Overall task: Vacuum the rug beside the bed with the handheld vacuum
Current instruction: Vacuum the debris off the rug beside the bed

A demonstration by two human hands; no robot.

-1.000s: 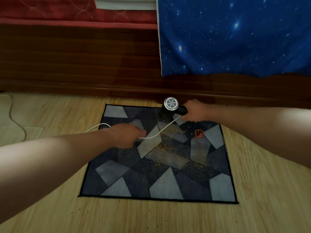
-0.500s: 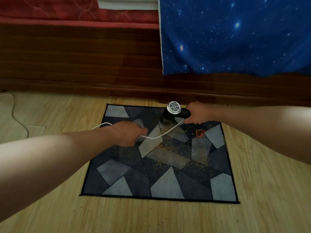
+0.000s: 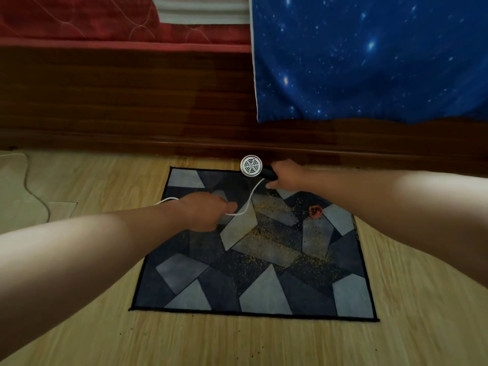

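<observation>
My right hand (image 3: pixel 286 174) curls its fingers round the vacuum (image 3: pixel 251 165) at the far edge of the rug (image 3: pixel 264 294), near the bed (image 3: pixel 132 101). My left hand (image 3: pixel 204 211) grips the white cord (image 3: pixel 248 204) with closed fingers, over the rug. Yellow crumbs (image 3: pixel 269 233) dot its middle.

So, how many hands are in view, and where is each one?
2. The left hand holds the white cord over the rug; the right hand grips the handheld vacuum at the rug's far edge, by the bed frame.

Right hand (image 3: pixel 286 174) grips vacuum (image 3: pixel 252 166) over rug (image 3: pixel 184 270); left hand (image 3: pixel 204 211) holds cord (image 3: pixel 249 200).
</observation>
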